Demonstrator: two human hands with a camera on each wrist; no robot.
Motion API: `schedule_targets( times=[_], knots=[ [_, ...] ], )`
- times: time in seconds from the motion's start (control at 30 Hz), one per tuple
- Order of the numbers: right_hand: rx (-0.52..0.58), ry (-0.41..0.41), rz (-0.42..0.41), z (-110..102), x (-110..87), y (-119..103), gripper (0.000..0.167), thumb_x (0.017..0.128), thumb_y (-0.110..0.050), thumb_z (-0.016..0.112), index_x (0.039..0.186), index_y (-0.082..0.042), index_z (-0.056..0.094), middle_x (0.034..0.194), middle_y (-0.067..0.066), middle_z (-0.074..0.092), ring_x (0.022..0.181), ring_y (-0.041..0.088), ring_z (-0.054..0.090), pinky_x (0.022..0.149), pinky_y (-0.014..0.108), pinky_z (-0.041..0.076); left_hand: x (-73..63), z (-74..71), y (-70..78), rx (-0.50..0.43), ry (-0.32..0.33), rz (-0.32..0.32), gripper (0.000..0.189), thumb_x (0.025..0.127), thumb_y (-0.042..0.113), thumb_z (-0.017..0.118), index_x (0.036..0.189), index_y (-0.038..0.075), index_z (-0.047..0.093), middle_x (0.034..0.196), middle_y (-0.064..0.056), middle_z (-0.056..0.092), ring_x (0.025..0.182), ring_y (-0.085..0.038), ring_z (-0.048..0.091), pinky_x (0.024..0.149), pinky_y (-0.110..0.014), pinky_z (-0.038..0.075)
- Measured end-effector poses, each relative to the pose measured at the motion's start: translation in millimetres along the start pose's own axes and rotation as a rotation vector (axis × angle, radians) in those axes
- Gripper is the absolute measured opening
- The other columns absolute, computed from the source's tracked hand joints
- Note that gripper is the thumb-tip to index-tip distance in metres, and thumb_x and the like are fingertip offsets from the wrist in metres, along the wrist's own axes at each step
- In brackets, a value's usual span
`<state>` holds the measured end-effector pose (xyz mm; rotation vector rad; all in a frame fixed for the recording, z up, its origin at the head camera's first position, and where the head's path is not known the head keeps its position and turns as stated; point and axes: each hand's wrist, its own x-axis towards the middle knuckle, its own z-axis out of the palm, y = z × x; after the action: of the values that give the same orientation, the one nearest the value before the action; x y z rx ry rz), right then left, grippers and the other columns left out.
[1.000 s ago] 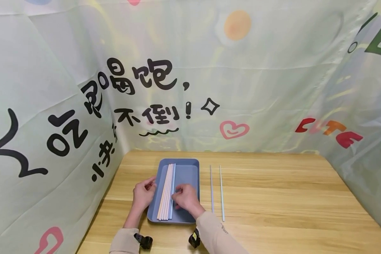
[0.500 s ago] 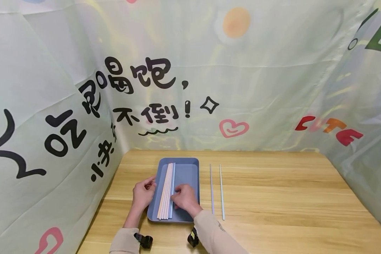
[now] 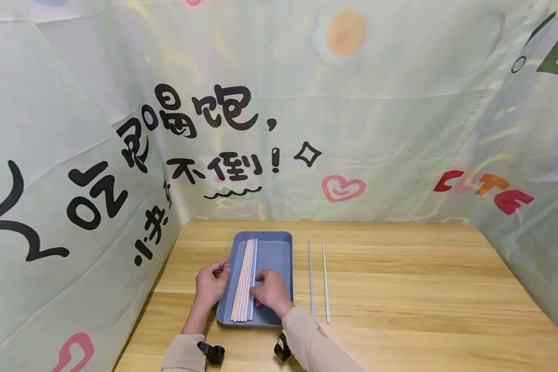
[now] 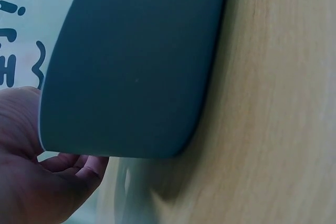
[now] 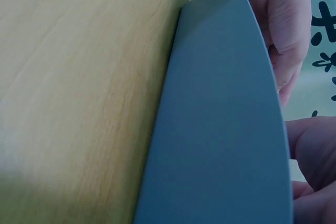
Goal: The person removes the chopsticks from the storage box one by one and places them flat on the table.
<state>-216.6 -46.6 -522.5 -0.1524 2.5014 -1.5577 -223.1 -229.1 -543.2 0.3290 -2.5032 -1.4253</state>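
Observation:
A blue-grey rectangular tray (image 3: pixel 272 253) stands on the table, with several pastel chopsticks (image 3: pixel 244 279) lying lengthwise along its left half. Pink ones lie at the left of the row and blue ones at the right. My left hand (image 3: pixel 211 284) holds the tray's left rim with bent fingers; in the left wrist view the hand (image 4: pixel 37 166) reaches behind the tray wall. Over the tray, my right hand (image 3: pixel 272 290) pinches at the blue chopstick on the row's right side. Its fingertips are partly hidden, and in the right wrist view the tray wall covers part of the hand (image 5: pixel 317 156).
Right of the tray, a lavender chopstick (image 3: pixel 310 274) and a pale blue chopstick (image 3: pixel 325 279) lie apart on the wooden table (image 3: pixel 400 289). A printed cloth (image 3: pixel 400 129) hangs around the back and sides. Black wrist cameras (image 3: pixel 211 353) sit on both forearms.
My right hand has shifted very slightly left and its fingers have drawn closer against the blue chopstick. The left hand, tray and loose chopsticks stay in place.

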Motion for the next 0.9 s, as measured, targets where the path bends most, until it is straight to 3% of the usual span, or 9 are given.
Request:
schedule_targets(
  times=[0.2, 0.47, 0.67, 0.9],
  knots=[
    [-0.003, 0.005, -0.017, 0.4, -0.3, 0.4, 0.028, 0.081, 0.011, 0.072, 0.109, 0.012, 0.068, 0.058, 0.007, 0.067, 0.05, 0.026, 0.071, 0.046, 0.022, 0.048, 0.3, 0.7, -1.3, 0.004, 0.003, 0.004, 0.033, 0.095, 0.0, 0.069, 0.127, 0.003, 0.076, 0.103, -0.014, 0.077, 0.087, -0.015, 0.065, 0.07, -0.018, 0.051],
    [0.013, 0.024, 0.041, 0.9, -1.0, 0.8, 0.033, 0.078, 0.014, 0.066, 0.111, 0.012, 0.068, 0.064, 0.008, 0.065, 0.05, 0.028, 0.072, 0.044, 0.026, 0.053, 0.6, -0.1, -0.7, 0.003, 0.001, 0.016, 0.033, 0.095, 0.0, 0.069, 0.127, 0.003, 0.076, 0.102, -0.015, 0.077, 0.086, -0.014, 0.065, 0.07, -0.018, 0.051],
    [0.013, 0.034, 0.092, -0.8, -2.3, -2.4, 0.034, 0.08, 0.013, 0.071, 0.114, 0.011, 0.067, 0.07, 0.012, 0.065, 0.049, 0.026, 0.07, 0.047, 0.032, 0.057, 1.1, -1.0, -1.0, 0.007, 0.003, 0.024, 0.033, 0.095, 0.0, 0.069, 0.126, 0.002, 0.076, 0.102, -0.015, 0.076, 0.086, -0.015, 0.065, 0.07, -0.019, 0.051],
    [0.005, 0.041, 0.082, -1.7, -2.3, -1.5, 0.033, 0.078, 0.012, 0.074, 0.11, 0.011, 0.066, 0.083, 0.022, 0.068, 0.049, 0.027, 0.07, 0.046, 0.033, 0.057, 1.3, -1.0, -2.3, 0.009, -0.002, 0.02, 0.033, 0.095, 0.0, 0.069, 0.127, 0.003, 0.076, 0.102, -0.014, 0.076, 0.086, -0.015, 0.064, 0.07, -0.019, 0.051]
  ],
)
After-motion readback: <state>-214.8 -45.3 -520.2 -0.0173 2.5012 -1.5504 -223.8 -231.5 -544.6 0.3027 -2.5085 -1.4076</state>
